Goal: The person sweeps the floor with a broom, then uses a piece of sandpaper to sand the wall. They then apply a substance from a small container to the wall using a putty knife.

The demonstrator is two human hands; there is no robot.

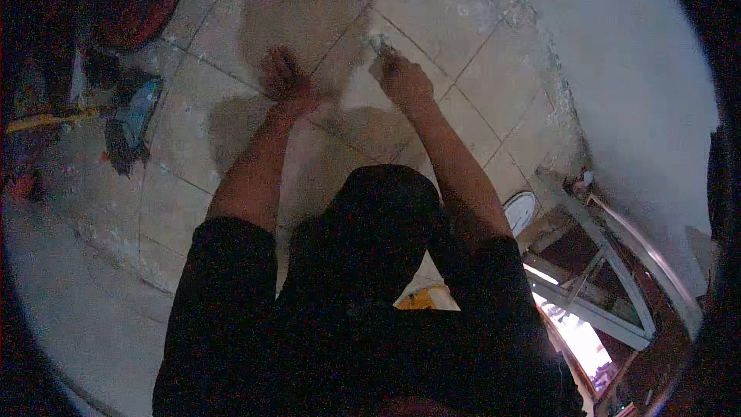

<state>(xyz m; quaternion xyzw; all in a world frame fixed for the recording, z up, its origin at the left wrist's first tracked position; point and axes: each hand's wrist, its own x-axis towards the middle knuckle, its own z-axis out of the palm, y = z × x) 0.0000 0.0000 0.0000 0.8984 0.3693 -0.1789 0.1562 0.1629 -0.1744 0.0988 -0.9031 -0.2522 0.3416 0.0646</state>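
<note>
My right hand [404, 81] is closed, its fingers wrapped round a small pale, shiny object [378, 43] that sticks out beyond the knuckles; I cannot tell its kind. It is low over the tiled floor [486, 116], near the tile joints. To its left, my left hand [286, 79] has its fingers apart and slightly bent, with nothing visible in them. This hand is close over the tiles, where dark shadows fall around both hands.
A blue object [139, 112] and a yellow stick [54, 118] lie at the left, below dark red cloth [147, 8]. At the lower right are a metal frame [617, 286] and a round white object [519, 211]. A pale wall [633, 69] borders the floor.
</note>
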